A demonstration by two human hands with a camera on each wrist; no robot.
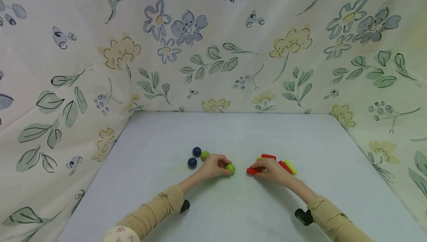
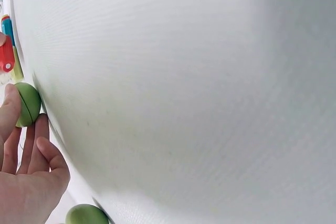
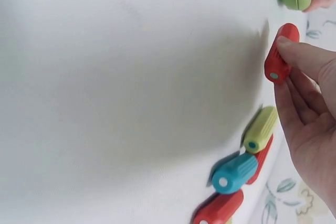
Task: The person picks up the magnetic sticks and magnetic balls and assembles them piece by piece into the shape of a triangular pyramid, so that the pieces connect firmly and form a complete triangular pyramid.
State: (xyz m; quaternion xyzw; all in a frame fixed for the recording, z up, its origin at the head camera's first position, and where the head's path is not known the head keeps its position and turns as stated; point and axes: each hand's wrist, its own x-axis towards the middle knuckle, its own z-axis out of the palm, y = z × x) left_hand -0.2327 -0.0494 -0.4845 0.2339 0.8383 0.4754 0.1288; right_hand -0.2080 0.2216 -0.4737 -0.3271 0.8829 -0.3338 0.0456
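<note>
My left hand (image 1: 213, 166) pinches a green ball (image 1: 230, 168) between thumb and fingers, close over the white table. In the left wrist view a seam runs round this ball. Opposite it, my right hand (image 1: 271, 171) pinches a ridged red stick (image 3: 282, 53) with a small pale green dot on its end. A narrow gap separates the held ball from the held stick. Behind the left hand are two dark blue balls (image 1: 192, 162) and another green ball (image 1: 205, 155). Below the right hand in its wrist view lie a yellow stick (image 3: 260, 129) and a blue stick (image 3: 234, 173).
More red sticks (image 3: 219, 208) lie beside the blue one, and a yellow stick (image 1: 290, 167) sits at the group's right side. A floral cloth (image 1: 213, 49) hangs behind the white table (image 1: 227, 131) and along its sides. Black devices (image 1: 304, 216) are on both wrists.
</note>
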